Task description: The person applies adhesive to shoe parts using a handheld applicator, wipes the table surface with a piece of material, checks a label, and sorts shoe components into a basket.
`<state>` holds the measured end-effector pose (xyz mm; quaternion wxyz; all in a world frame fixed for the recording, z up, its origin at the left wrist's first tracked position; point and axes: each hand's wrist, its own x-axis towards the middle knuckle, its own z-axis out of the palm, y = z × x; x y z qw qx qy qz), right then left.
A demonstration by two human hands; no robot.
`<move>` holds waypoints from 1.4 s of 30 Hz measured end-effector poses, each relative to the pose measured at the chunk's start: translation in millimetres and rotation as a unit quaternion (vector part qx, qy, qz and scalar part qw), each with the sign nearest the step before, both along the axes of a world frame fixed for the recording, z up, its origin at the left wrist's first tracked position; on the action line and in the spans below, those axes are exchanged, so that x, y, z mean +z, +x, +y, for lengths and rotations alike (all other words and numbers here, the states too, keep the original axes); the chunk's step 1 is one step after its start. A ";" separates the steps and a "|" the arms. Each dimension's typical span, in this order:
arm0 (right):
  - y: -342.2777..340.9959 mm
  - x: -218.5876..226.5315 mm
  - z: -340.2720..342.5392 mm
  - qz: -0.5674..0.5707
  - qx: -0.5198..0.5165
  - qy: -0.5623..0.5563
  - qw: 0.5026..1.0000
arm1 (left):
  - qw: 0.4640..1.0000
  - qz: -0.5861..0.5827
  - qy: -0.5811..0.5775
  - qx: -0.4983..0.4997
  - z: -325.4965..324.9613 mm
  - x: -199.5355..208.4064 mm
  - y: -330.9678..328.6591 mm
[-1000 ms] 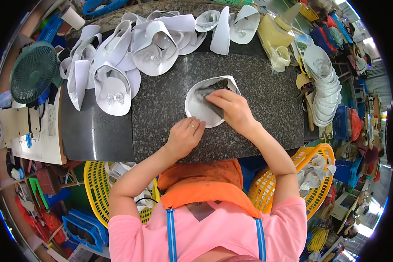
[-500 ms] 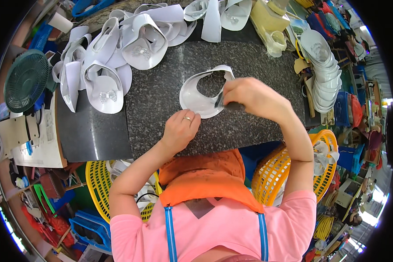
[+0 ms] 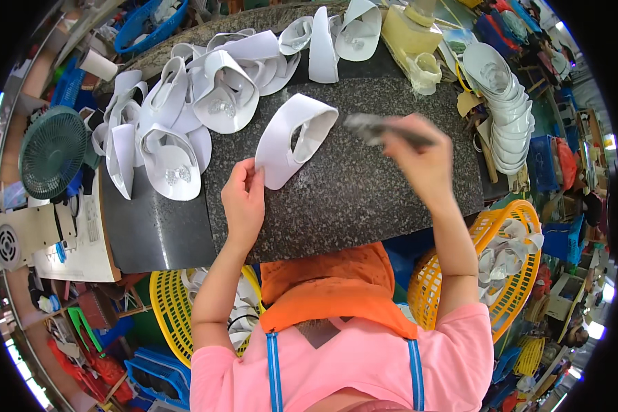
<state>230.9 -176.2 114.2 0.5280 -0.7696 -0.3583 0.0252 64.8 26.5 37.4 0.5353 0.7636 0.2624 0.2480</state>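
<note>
My left hand (image 3: 246, 202) pinches the lower left edge of a white shoe upper (image 3: 273, 154), thumb and fingers closed on it. The upper is tilted up on its side, its curved opening facing right. To the right of it, my right hand (image 3: 422, 158) is closed round a brush (image 3: 378, 127) with a dark handle. The brush is smeared by motion and held apart from the upper, above the dark speckled stone slab (image 3: 364, 206). Several more white shoe uppers (image 3: 230, 96) lie heaped at the far left of the bench, some with a sparkling bow.
A pale yellow container (image 3: 412, 38) stands at the back, with a crusted cup (image 3: 424, 72) at its front. Nested white uppers (image 3: 508, 113) are stacked at right. Yellow baskets (image 3: 175, 309) holding white pieces flank me below the bench. A green fan (image 3: 53, 152) stands at far left.
My left hand has lifted and tilted the upper, moving it left from where it lay flat on the slab. My right hand has drawn the brush off it, to the right.
</note>
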 end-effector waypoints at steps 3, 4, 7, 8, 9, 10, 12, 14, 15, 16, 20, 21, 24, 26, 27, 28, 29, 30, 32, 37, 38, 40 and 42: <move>-9.7 -38.3 18.0 -0.108 0.133 -0.054 0.984 | 0.999 -0.023 0.028 0.007 -0.4 -3.6 4.9; -10.6 -48.5 23.6 -0.107 0.130 -0.051 0.984 | 0.999 -0.035 0.029 0.000 -1.9 -3.7 9.2; -2.1 -60.1 35.7 -0.119 0.176 -0.079 0.974 | 0.998 -0.039 0.039 -0.011 2.1 7.5 18.1; -0.1 -56.3 33.9 -0.102 0.149 -0.103 0.978 | 0.999 -0.029 -0.012 -0.043 4.3 14.1 18.8; 2.3 -53.9 32.4 -0.084 0.121 -0.126 0.981 | 0.995 -0.019 -0.063 -0.076 6.9 21.8 20.5; 4.5 -54.0 32.6 -0.087 0.119 -0.124 0.981 | 0.994 -0.019 -0.071 -0.079 11.8 31.6 28.6; 0.1 -57.0 34.8 -0.103 0.185 -0.120 0.970 | 0.991 0.020 -0.084 -0.098 26.6 54.1 50.0; 5.7 -65.9 39.0 -0.127 0.172 -0.109 0.971 | 0.985 0.070 -0.079 -0.134 52.1 58.0 80.3; 10.2 -69.2 42.3 -0.151 0.160 -0.102 0.970 | 0.984 0.073 -0.082 -0.142 62.8 56.1 98.2; 12.9 -69.6 45.4 -0.153 0.161 -0.099 0.970 | 0.986 0.062 -0.007 -0.152 70.1 55.8 115.4; 25.8 -72.8 48.0 -0.196 0.085 -0.148 0.966 | 0.967 0.118 0.132 -0.182 72.4 55.5 183.0; 29.8 -74.8 47.9 -0.211 0.067 -0.151 0.964 | 0.967 0.114 0.134 -0.183 70.0 54.8 195.9; 36.1 -84.4 48.5 -0.268 0.049 -0.172 0.947 | 0.941 0.149 0.157 -0.258 62.3 52.2 223.6; 43.9 -87.3 52.4 -0.294 0.043 -0.164 0.941 | 0.930 0.172 0.182 -0.268 61.5 54.8 233.5; 47.3 -87.8 54.1 -0.320 0.041 -0.156 0.934 | 0.919 0.196 0.205 -0.275 60.5 57.7 238.0; 49.3 -87.7 55.0 -0.347 0.029 -0.149 0.925 | 0.909 0.191 0.212 -0.302 64.9 55.9 245.0; 51.6 -88.7 57.3 -0.348 0.024 -0.148 0.925 | 0.908 0.190 0.216 -0.305 65.6 55.9 248.8; 53.9 -90.5 59.5 -0.372 0.013 -0.123 0.920 | 0.903 0.199 0.215 -0.315 65.9 55.8 252.9; 59.0 -90.2 58.6 -0.396 -0.002 -0.097 0.913 | 0.888 0.220 0.236 -0.328 65.5 56.6 258.8; 62.7 -86.9 47.7 -0.475 -0.025 -0.016 0.880 | 0.878 0.228 0.266 -0.327 66.7 56.5 246.6; 60.9 -85.5 45.3 -0.476 -0.025 0.004 0.879 | 0.882 0.220 0.271 -0.318 67.8 57.0 238.8; 62.8 -83.9 33.2 -0.453 -0.058 0.015 0.890 | 0.899 0.214 0.247 -0.292 64.7 65.0 220.4; 63.8 -76.3 17.3 -0.375 -0.148 0.025 0.915 | 0.939 0.140 0.204 -0.240 72.8 63.4 198.4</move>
